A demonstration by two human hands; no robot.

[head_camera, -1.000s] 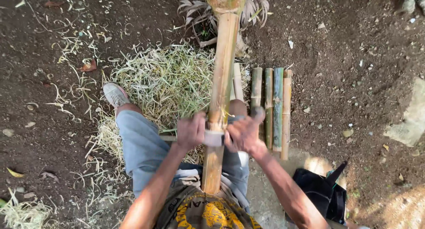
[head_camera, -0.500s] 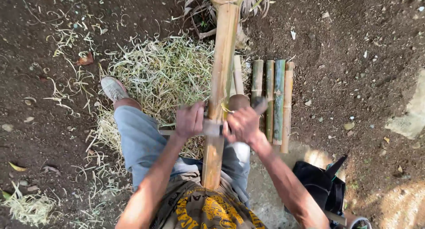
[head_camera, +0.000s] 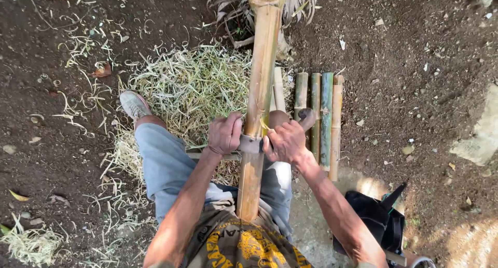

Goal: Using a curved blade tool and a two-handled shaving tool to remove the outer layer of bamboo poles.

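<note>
A long yellow bamboo pole (head_camera: 261, 86) runs from my lap up and away over the ground. A metal blade (head_camera: 251, 143) lies across the pole, with a curl of shaving lifting beside it. My left hand (head_camera: 224, 134) grips the blade's left end. My right hand (head_camera: 285, 141) grips the wooden handle (head_camera: 307, 118) on its right end. Both hands press against the pole's sides. My legs straddle the pole, the left foot in a grey shoe (head_camera: 134, 104).
A heap of pale bamboo shavings (head_camera: 192, 89) covers the soil under the pole. Several short cut bamboo pieces (head_camera: 319, 117) lie side by side to the right. A black bag (head_camera: 374, 219) sits at the lower right. A flat stone (head_camera: 480, 133) is at the right edge.
Both hands and the blade have slid up the pole, away from my body. My head has tilted slightly, shifting the view.
</note>
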